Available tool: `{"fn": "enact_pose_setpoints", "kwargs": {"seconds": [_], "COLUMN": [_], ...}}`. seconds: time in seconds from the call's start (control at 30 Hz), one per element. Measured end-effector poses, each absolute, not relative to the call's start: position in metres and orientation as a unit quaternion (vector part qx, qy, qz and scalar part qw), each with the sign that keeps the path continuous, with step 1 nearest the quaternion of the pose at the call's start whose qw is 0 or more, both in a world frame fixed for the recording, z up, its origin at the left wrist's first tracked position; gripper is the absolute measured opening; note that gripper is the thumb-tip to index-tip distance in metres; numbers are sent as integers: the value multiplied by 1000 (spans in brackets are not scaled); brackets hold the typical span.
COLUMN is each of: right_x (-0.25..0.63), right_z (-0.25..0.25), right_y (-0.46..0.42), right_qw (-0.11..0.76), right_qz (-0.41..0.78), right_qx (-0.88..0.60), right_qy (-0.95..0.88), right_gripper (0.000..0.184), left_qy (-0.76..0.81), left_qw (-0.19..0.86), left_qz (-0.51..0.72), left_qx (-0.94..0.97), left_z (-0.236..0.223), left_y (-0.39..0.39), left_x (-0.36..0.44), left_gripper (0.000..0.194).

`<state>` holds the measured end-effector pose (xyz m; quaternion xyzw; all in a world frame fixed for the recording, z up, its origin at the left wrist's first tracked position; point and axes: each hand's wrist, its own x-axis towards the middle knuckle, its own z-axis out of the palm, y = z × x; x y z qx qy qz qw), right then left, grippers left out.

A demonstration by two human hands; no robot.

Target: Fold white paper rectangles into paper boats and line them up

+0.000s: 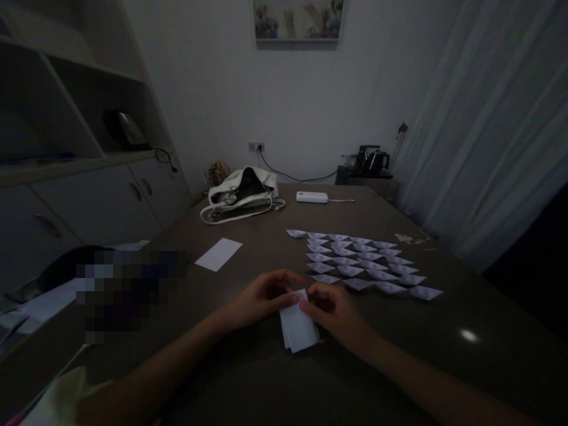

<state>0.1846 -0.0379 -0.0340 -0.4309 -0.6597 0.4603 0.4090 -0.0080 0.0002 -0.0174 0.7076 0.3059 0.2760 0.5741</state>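
Observation:
A small folded sheet of white paper [299,329] is held between both hands just above the dark table [248,378]. My left hand [268,294] pinches its upper left edge, thumb on top, with the index finger reaching past the far edge. My right hand [333,305] grips the upper right side, its thumb pressed on the paper and its other fingers curled behind. Beyond my right hand stand several rows of folded paper boats [350,270]. A flat white sheet [219,254] lies farther off, to the left.
At the back of the table sits a white handbag [242,192], beside a white power bank [311,197] with a short cable. Paper scraps [410,239] lie near the right edge. Cabinets [95,207] line the left wall, and a pale curtain [483,136] hangs at right.

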Motion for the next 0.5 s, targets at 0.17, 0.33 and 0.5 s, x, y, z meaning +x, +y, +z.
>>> {"fn": "enact_pose_setpoints", "kwargs": {"seconds": [0.17,0.33,0.5], "right_x": [185,185,185], "right_z": [-33,-32,-34], "right_y": [-37,-36,-35], "right_qw": [458,463,465], "right_qz": [470,469,460], "right_qx": [-447,-455,-462], "right_qy": [-608,-598,-599], "right_gripper": [20,23,23], "left_qy": [312,342,361], "left_qw": [607,574,563], "left_qz": [285,296,288], "left_qx": [673,682,685], "left_z": [-18,-17,-14], "left_y": [3,4,3], "left_x": [-7,-7,-7], "left_gripper": [32,25,27]}}
